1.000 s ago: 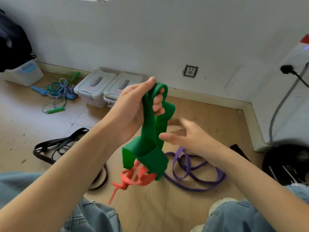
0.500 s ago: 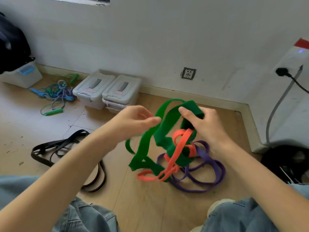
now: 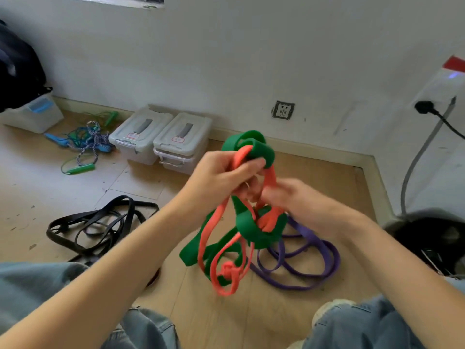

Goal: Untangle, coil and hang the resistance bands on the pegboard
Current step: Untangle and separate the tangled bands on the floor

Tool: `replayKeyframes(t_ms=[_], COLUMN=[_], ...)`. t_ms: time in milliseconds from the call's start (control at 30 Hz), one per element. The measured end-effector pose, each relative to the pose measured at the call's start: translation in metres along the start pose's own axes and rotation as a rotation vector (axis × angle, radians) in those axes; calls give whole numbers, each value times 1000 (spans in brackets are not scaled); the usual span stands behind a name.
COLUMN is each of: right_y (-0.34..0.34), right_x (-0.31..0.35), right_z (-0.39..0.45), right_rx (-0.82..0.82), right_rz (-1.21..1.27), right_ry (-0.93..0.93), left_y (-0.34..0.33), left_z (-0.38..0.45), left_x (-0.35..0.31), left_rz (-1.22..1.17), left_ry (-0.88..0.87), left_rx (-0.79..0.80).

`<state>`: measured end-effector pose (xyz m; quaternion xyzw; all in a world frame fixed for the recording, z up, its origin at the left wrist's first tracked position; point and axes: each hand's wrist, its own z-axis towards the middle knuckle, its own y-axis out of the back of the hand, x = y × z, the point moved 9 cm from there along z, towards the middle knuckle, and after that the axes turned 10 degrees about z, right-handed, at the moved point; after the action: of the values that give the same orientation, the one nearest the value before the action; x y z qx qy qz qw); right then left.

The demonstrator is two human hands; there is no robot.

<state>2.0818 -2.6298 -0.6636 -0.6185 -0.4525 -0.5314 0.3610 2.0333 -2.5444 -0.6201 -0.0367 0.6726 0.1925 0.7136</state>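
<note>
While pale wooden floorboards (image 3: 302, 177) fill most of the head view below a white plastered wall (image 3: 226, 59), two clear lidded plastic storage boxes (image 3: 161, 139) stand side by side against the skirting. A flat black rubber resistance band (image 3: 100, 222) lies in loose loops on the floor to the left, and a flat purple rubber resistance band (image 3: 314, 253) lies coiled on the boards to the right, behind the held tangle. A heap of blue and green skipping ropes with handles (image 3: 85, 144) lies near the boxes, further left.

Held up between both hands is a knot of two bands: a wide green rubber resistance band (image 3: 247, 222) and a narrower coral-orange rubber resistance band (image 3: 214, 238), wound through each other. Green loops stand above the left hand; orange loops hang lowest, ending in a small twisted knot.

At the top of the tangle the left hand (image 3: 221, 177) has its fingers curled round green and orange strands together. Just below and to the right, the right hand (image 3: 289, 197) is motion-blurred; its fingers look bent in at the orange strand, but whether they truly pinch it I cannot tell.
</note>
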Motion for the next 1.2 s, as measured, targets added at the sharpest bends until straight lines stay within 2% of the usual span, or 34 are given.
replayKeyframes(t_ms=[33, 100, 167, 233, 300, 367, 467, 533, 567, 633, 667, 700, 767, 800, 867, 933, 1100, 1133, 1200], right_y=[-1, 10, 30, 51, 62, 63, 65, 70, 70, 65, 61, 57, 55, 55, 56, 57, 62, 66, 74], right_x=[-8, -8, 4, 15, 19, 15, 3, 4, 5, 5, 5, 5, 7, 8, 11, 14, 33, 37, 47], right_z=[0, 2, -1, -5, -7, -8, -14, -17, -17, -16, -15, -14, -13, -13, -14, -15, -18, -21, -27], right_rx=[-8, -138, -330, -509, -616, -638, -679, -725, -740, -747, -742, -735, -733, -732, -729, -713, -659, -668, -698], right_rz=[-141, -327, -254, -72, -62, -88, 104, 239, 286, 373, 407, 437, 480, 493, 552, 646, 657, 613, 499], right_ry=[-33, -11, 57, 97, 88, 23, -43, -26, -14, -1, -1, 1, 20, 32, 66, 118, 207, 207, 209], left_y=[6, 15, 27, 44, 56, 59, 53, 44, 30, -16, -32, -38, -33, -31, -37, -46, -51, -47, -27], left_z=[1, 2, 3, 6, 9, 12, 10, 3, 0, -10, -15, -14, -7, -6, -6, -8, -9, -7, -3], left_x=[1, 11, 29, 46, 58, 59, 35, 18, 18, 32, 39, 43, 42, 38, 35, 41, 37, 27, -6], left_rz=[-38, -79, -40, 203, 481, 673, 912, 833, 689, 436, 373, 344, 353, 403, 540, 606, 351, 355, 332], left_ry=[33, 118, 222, 319, 374, 330, 86, -106, -127, -35, 3, 10, -49, -97, -197, -212, -67, -98, -218], left_rx=[-22, -56, -93, -88, -62, -67, -162, -202, -102, 184, 236, 204, 83, 72, 143, 226, 435, 441, 357])
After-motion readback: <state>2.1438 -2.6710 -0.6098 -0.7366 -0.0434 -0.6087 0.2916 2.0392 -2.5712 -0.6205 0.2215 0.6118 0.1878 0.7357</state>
